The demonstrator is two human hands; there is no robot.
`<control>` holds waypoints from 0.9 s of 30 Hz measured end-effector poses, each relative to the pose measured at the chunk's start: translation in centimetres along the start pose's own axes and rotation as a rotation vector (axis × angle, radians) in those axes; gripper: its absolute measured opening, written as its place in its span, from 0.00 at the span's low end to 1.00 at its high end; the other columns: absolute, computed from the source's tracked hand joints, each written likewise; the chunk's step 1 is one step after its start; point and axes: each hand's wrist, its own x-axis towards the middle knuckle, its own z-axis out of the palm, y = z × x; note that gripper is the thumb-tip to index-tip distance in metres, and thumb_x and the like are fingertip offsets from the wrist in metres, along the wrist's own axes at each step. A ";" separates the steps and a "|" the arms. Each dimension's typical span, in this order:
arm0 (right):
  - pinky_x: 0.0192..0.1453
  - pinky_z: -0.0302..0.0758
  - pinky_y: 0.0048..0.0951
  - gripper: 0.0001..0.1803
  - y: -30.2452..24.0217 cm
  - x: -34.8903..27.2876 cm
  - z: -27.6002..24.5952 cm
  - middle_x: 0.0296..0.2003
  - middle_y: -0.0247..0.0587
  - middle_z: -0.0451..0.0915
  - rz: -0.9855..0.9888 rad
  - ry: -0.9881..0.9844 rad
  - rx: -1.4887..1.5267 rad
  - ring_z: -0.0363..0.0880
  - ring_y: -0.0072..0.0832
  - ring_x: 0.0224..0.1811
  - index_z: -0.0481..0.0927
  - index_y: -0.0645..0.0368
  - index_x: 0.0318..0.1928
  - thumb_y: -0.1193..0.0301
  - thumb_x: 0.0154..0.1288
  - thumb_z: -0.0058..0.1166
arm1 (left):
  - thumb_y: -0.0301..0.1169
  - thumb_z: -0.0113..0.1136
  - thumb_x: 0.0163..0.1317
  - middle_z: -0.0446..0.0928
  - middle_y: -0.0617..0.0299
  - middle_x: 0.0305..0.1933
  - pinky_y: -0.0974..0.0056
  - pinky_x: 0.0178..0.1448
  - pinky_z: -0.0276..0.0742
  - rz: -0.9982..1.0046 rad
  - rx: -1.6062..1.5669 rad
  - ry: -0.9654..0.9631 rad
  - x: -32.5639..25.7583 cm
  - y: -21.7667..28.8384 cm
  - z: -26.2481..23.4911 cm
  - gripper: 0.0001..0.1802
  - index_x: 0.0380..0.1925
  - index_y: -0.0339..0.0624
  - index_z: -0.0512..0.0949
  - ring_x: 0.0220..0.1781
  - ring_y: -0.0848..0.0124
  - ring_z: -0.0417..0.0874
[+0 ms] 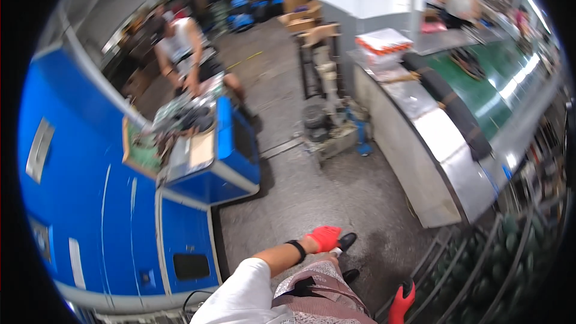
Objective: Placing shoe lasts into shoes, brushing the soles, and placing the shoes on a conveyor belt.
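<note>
My left hand (324, 238) wears a red glove and a black wristband. It hangs in front of my body above the concrete floor (324, 186), fingers curled in, with nothing in it. My right hand (401, 303), in a red glove with black fingertips, is low at the right beside a metal rack (474, 264). Its fingers are spread and it holds nothing. My black shoes (347, 241) show just beyond the left hand.
A large blue machine (108, 204) fills the left, and a seated person (183, 51) works at its far end. A metal counter (420, 162) with a green conveyor belt (480, 93) runs along the right. A stack of orange-and-white boxes (384, 42) sits on it. Other people work far right.
</note>
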 end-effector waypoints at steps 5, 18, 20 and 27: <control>0.62 0.77 0.37 0.23 -13.4 6.6 8.9 0.51 0.49 0.84 -0.175 -0.249 -0.246 0.83 0.40 0.55 0.79 0.66 0.58 0.75 0.62 0.62 | 0.49 0.59 0.66 0.78 0.39 0.59 0.50 0.66 0.72 -0.566 -0.359 0.184 -14.5 -15.2 0.5 0.33 0.61 0.34 0.72 0.63 0.45 0.77; 0.60 0.77 0.37 0.26 -46.6 7.1 56.7 0.50 0.48 0.84 -0.727 -1.059 -0.236 0.83 0.41 0.54 0.78 0.59 0.60 0.67 0.62 0.63 | 0.46 0.62 0.65 0.79 0.44 0.61 0.51 0.66 0.73 -0.821 -0.950 0.749 -22.6 -38.5 -13.6 0.34 0.66 0.39 0.69 0.63 0.48 0.78; 0.63 0.75 0.38 0.28 -53.7 4.4 63.2 0.53 0.49 0.82 -0.910 -1.123 -0.290 0.80 0.43 0.58 0.77 0.59 0.62 0.64 0.62 0.63 | 0.44 0.63 0.65 0.79 0.45 0.60 0.52 0.65 0.74 -0.828 -1.053 0.868 -23.0 -41.0 -17.5 0.34 0.67 0.39 0.69 0.62 0.49 0.79; 0.67 0.71 0.40 0.35 -58.8 2.0 86.9 0.62 0.55 0.73 -0.904 -1.211 -0.167 0.73 0.49 0.64 0.70 0.61 0.67 0.60 0.63 0.62 | 0.38 0.70 0.61 0.76 0.45 0.62 0.54 0.65 0.74 -0.836 -1.247 1.275 -22.0 -47.2 -27.7 0.41 0.71 0.39 0.63 0.64 0.56 0.78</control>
